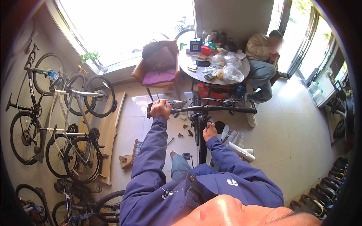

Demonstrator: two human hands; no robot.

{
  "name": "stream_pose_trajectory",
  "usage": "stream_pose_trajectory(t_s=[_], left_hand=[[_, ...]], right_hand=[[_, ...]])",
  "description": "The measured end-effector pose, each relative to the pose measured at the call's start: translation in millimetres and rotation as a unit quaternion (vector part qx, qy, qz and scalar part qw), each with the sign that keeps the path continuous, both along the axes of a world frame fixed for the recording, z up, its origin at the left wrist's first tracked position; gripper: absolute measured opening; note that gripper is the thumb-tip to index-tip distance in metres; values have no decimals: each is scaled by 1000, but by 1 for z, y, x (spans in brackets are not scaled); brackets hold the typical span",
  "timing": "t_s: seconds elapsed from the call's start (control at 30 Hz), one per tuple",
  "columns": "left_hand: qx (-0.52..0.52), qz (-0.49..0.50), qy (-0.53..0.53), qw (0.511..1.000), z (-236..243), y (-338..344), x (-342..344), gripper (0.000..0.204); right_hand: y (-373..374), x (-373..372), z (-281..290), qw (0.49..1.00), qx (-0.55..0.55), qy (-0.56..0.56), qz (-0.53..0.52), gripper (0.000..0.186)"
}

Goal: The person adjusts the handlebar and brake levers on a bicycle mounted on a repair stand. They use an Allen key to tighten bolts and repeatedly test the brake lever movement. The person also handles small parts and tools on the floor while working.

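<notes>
Tiled floor (294, 135); left hand (160, 109) grip clamped on handlebar (211, 109); right hand (209, 132) pinched at stem (200, 119)

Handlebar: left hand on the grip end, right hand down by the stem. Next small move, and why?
Probably steady the handlebar with the left hand, which wraps its left grip, while the right hand works at the stem. The right fingers pinch something too small to identify there, and small parts lie loose on the floor below, so the fitting looks unfinished.
</notes>
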State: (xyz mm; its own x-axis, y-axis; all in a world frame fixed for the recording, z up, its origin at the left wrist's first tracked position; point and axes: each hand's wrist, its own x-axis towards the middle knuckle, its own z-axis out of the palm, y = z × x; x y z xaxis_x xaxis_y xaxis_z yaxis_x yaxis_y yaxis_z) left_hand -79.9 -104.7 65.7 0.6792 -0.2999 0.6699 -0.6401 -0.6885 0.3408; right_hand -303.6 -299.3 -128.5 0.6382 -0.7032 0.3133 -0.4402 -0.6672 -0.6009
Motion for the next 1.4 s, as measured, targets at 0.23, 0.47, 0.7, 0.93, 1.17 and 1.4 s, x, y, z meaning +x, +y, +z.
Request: stream_pose_trajectory(t_s=[0.23,0.47,0.7,0.93,1.17,1.4], left_hand=[[1,5,10,1000,-2,2,1,15],[1,11,27,1000,-4,4,2,16],[-6,9,20,1000,-5,5,4,15],[-18,8,-7,1000,-3,4,2,12],[-15,6,-17,1000,2,3,0,13],[-16,13,-26,999,3,6,1,10]], right_hand=[[-12,-32,87,955,150,227,119,37],[2,-33,83,988,129,71,42,32],[7,-41,80,908,413,-31,64,29],[31,-50,66,979,199,1,30,33],[5,-54,95,952,219,188,99,25],[-19,-46,116,867,390,240,195,33]])
